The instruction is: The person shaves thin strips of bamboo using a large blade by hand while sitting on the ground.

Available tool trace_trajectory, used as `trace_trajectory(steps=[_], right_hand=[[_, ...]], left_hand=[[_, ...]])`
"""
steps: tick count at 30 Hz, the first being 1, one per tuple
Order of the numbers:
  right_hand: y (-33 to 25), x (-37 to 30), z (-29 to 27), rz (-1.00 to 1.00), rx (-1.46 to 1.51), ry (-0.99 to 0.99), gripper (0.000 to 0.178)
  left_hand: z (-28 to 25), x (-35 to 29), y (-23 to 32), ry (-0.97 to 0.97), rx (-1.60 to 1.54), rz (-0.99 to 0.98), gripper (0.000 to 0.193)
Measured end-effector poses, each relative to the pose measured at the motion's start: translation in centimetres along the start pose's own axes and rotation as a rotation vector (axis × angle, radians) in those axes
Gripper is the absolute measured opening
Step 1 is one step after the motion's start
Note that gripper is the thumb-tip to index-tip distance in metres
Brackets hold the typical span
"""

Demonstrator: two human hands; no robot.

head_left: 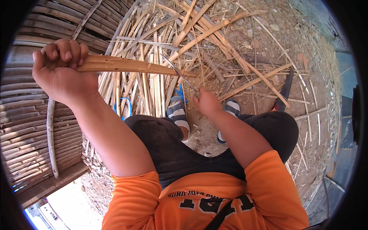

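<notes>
Gripping a yellowish wood strip at its thick end: left hand, fingers curled round it, knuckles up, arm stretched out to the left. Strip runs roughly level toward the right, above the knees in view, narrowing to its far end near mid-picture. Right hand is closed round a knife; handle mostly hidden in the fist. Thin blade points up and left, crossing the strip near its narrow end; can't tell whether the edge is biting in.

Person sits or squats low, dark trousers, orange shirt, black strap across the front. Knees apart, strapped sandals on both feet, on dirt ground.

Pile of split sticks lies beyond the left knee, partly under the held strip. Blue cord shows at its near end. Longer poles lie crisscrossed farther off, with straw bits around. Dark long tool with a red part lies beyond the right knee. Slatted wall stands on the left, behind the left hand.
</notes>
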State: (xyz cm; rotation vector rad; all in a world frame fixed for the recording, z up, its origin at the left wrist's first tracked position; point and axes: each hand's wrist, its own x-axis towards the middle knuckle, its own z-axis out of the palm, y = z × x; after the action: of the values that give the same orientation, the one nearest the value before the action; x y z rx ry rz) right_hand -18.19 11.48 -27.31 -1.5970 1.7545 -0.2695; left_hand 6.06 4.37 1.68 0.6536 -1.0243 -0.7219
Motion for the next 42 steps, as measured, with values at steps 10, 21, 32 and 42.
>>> trace_trajectory(steps=[10, 21, 32, 42], right_hand=[[-2.2, -0.3, -3.0, -0.017, 0.047, 0.031, 0.050], [-3.9, -1.0, -2.0, -0.120, 0.209, 0.134, 0.042], [1.7, 1.0, 0.5, -0.009, -0.057, 0.064, 0.037], [-2.8, 1.5, -5.3, 0.030, 0.481, -0.023, 0.045]], left_hand=[[0.3, 0.2, -0.3, -0.046, -0.030, -0.002, 0.033], [0.4, 0.3, -0.3, -0.167, -0.049, -0.006, 0.031], [2.2, -0.3, -0.1, 0.004, 0.058, 0.011, 0.031], [1.9, 0.0, -0.1, 0.070, 0.103, 0.043, 0.030]])
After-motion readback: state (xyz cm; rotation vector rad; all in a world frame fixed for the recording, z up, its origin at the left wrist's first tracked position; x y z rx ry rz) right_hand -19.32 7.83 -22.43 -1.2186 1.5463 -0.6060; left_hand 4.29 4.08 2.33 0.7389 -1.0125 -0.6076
